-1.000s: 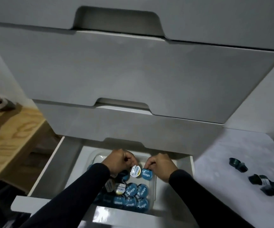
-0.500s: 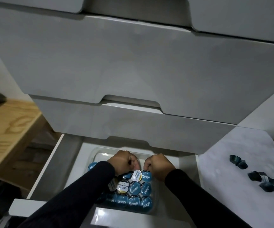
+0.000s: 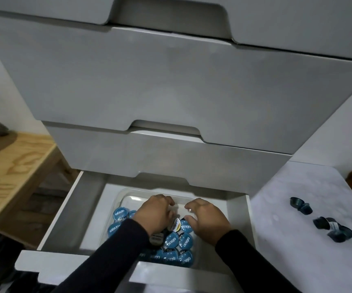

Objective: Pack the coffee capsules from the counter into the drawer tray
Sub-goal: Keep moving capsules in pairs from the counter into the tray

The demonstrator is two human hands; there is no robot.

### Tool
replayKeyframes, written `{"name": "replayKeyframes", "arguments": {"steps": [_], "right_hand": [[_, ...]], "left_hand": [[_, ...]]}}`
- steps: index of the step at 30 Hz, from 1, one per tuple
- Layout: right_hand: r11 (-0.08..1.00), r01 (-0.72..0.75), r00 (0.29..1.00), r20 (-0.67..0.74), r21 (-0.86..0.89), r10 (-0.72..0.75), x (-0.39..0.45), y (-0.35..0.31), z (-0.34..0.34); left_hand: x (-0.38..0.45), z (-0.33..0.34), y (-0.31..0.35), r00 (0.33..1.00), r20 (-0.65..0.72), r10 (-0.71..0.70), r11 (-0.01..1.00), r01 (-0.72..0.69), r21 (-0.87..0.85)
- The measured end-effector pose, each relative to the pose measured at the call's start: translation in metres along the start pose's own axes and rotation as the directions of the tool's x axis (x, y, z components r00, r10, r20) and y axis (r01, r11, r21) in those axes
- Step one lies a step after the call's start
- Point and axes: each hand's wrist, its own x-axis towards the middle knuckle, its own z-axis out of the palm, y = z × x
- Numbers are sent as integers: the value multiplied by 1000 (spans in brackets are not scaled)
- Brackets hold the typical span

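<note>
Both hands reach into a clear tray of coffee capsules in an open bottom drawer.

A grey chest of drawers [image 3: 171,81] fills most of the view, with its lowest drawer [image 3: 82,212] pulled out. To its right a white bench [image 3: 287,208] carries a few dark capsules [image 3: 327,225] lying loose in two small groups, well apart from the drawer. To the left stands a wooden table [image 3: 8,170]. Inside the drawer sits a clear plastic tray [image 3: 126,195], its near part packed with blue-lidded capsules [image 3: 172,240]. The left hand [image 3: 155,214] is curled over the capsules, and a white-lidded capsule [image 3: 176,224] stands tilted against its fingers; whether it grips that one cannot be told. The right hand [image 3: 208,218] hovers just beside it with fingers loosely bent and spread, holding nothing.
</note>
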Motion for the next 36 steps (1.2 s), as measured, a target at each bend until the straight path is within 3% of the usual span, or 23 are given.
{"name": "replayKeyframes", "arguments": {"steps": [4,9,12,15,22,25,28,30,33,36], "right_hand": [[993,86,926,-362,-84,-111,-26,-4,-2],[985,60,857,-497,-160,-133,-50,-3,-12],[994,31,835,-544,-107,-84,-62,7,-18],[994,52,804,-587,-93,-97,-76,20,-30],[990,78,751,-646,-118,-136,-101,82,-72],[994,41,775,-626,-97,-93,-125,142,-91],[992,-36,846,-532,-117,-33,-151,204,-106],[991,-113,877,-475,-65,68,-164,242,-113],[968,-245,877,-413,61,248,-179,297,-120],[941,-331,876,-347,77,336,-187,342,-121]], "left_hand": [[-29,4,23,977,-215,-1,1000,-3,-17],[-51,16,50,926,-376,27,1000,-27,6],[-53,21,66,910,-410,53,997,-29,65],[-50,30,85,853,-515,82,996,-59,61],[-42,53,164,795,-594,123,990,-140,17],[-32,87,218,826,-547,137,981,-188,-38],[-18,120,273,897,-427,112,980,-172,-105],[-5,143,300,921,-376,105,974,-171,-146],[22,173,334,948,-295,119,959,-186,-212],[48,202,363,970,-190,149,937,-200,-286]]}}
